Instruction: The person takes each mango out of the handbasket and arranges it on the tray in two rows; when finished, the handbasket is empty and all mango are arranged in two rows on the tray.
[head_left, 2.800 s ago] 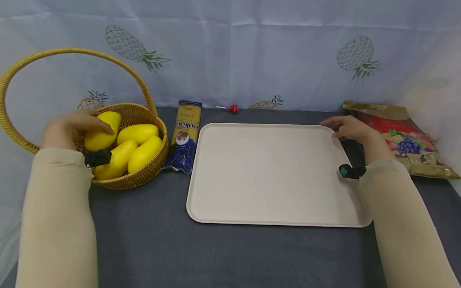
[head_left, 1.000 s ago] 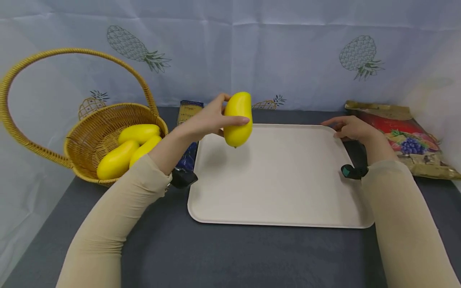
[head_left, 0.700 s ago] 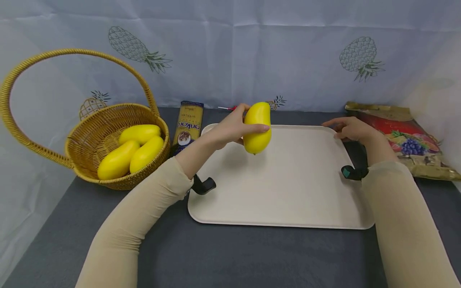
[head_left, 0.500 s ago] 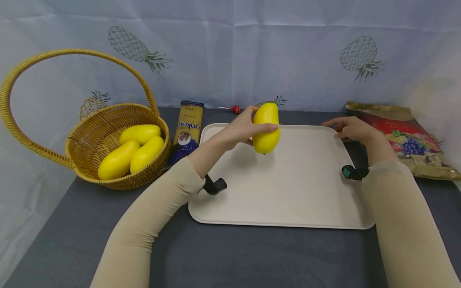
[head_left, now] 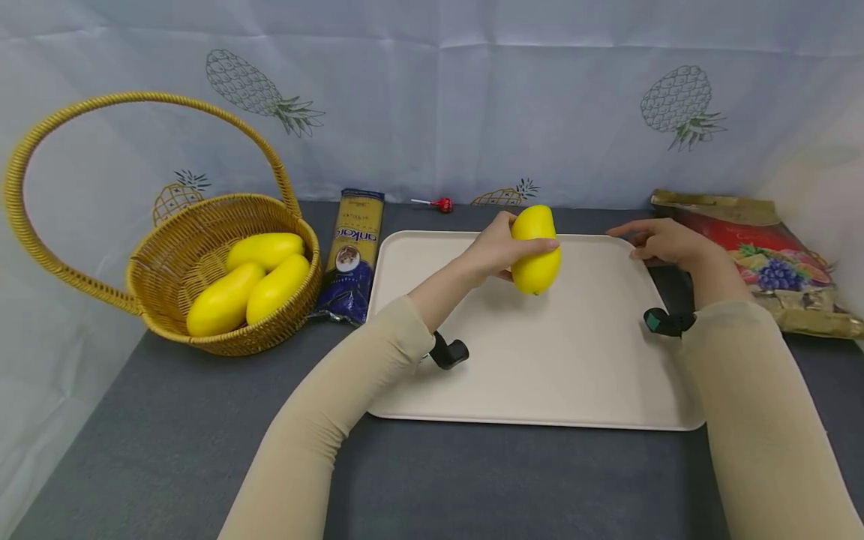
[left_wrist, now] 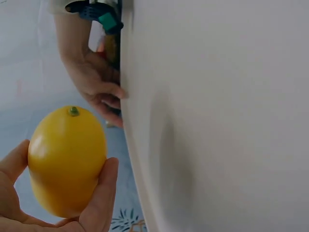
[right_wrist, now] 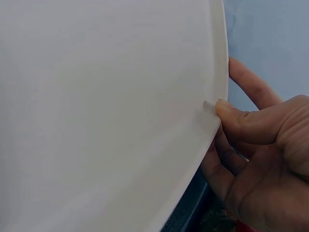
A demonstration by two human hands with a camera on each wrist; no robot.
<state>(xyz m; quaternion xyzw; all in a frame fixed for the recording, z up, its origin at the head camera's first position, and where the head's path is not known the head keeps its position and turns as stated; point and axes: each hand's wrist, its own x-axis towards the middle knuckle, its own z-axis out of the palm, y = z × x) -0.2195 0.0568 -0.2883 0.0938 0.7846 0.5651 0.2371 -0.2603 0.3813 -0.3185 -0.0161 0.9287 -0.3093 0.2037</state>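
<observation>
My left hand (head_left: 496, 246) grips a yellow mango (head_left: 536, 253) between thumb and fingers, holding it above the far right part of a beige rectangular tray (head_left: 574, 360). In the left wrist view the mango's (left_wrist: 67, 159) green stem end shows, and its shadow falls on the tray. At the tray's far right corner is my right hand (head_left: 664, 241). The right wrist view shows its thumb (right_wrist: 241, 121) on the rim and fingers underneath, pinching the corner. On the left stands a wicker basket (head_left: 199, 240) with three more mangoes (head_left: 226, 300) inside.
Between basket and tray lies a gold-and-blue packet (head_left: 351, 251). A red lollipop (head_left: 442, 204) is behind the tray, near the pineapple-print curtain (head_left: 432, 97). To the right, a red-and-gold bag (head_left: 776, 262) with fruit pictures leans behind my right forearm. The basket's tall handle (head_left: 155, 97) arches upward.
My left hand took a mango out of the basket and carried it right, over the tray, toward its far right part. The right hand has stayed at the tray's corner.
</observation>
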